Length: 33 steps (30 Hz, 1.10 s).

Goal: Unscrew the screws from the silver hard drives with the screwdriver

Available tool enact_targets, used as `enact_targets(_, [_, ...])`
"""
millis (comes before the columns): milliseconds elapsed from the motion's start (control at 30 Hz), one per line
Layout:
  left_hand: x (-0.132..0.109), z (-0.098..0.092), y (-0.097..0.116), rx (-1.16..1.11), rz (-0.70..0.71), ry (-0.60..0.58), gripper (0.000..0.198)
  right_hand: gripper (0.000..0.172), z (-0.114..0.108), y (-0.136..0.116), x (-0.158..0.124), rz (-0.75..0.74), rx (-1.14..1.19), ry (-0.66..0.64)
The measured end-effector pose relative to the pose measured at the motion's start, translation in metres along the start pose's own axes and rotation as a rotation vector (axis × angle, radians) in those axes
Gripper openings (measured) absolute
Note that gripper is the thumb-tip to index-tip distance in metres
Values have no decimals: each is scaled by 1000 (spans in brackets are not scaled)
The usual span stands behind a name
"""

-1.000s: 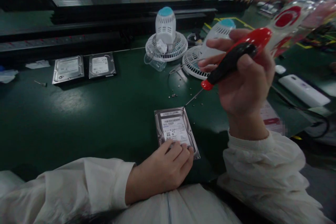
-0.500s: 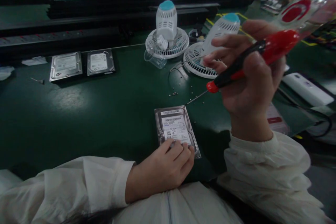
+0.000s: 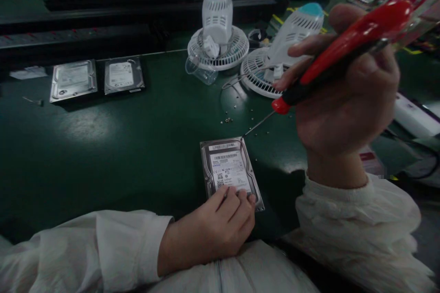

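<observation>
The right hand (image 3: 343, 96) is closed around the screwdriver (image 3: 343, 41). Its handle has tilted higher toward the upper right of the frame, while the tip stays on the far right corner of the hard drive (image 3: 227, 167) at centre. The left hand (image 3: 220, 226) still presses flat on the near edge, so the drive has not shifted. Loose screws (image 3: 227, 120) lie just beyond.

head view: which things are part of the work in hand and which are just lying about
In use: nearest hard drive, steadied by left hand; red screwdriver in right hand, tip at its far corner.
Lying about: two far hard drives, two white fans, clear cup.
</observation>
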State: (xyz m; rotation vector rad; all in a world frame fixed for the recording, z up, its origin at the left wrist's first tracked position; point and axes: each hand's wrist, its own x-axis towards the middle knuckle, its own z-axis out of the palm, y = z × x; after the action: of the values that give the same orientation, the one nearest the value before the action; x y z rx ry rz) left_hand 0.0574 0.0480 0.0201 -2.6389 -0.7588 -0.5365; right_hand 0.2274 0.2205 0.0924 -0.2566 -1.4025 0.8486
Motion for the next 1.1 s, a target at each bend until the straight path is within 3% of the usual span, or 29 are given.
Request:
enact_targets(67, [-1,-1,0,24,7,-3,35,25,-2,7,-1,-133,-47,-4])
enact_targets(167, [-2,-3,0,66,34,-6,39,19,-2,13,-3,-190,-138,-41])
enact_targets(367, [-1,-9,-1,86,78,-11,42,28,-4,11,-3,-124,-143,-25])
enact_targets(500, [-2,-11,-2,72,103,8,42,45,-9,4,0,29,-23,-88])
enact_targets(600, [-3,-11,-2,57,111,13,42,47,-8,2,1,117,-26,-109])
enact_targets(833, [-3,-14,-1,43,108,3,42,30,1,8,-5,-82,-169,-32])
enact_targets(1100, [-4,-11,-2,37,115,-7,43,43,-8,3,0,60,-40,-105])
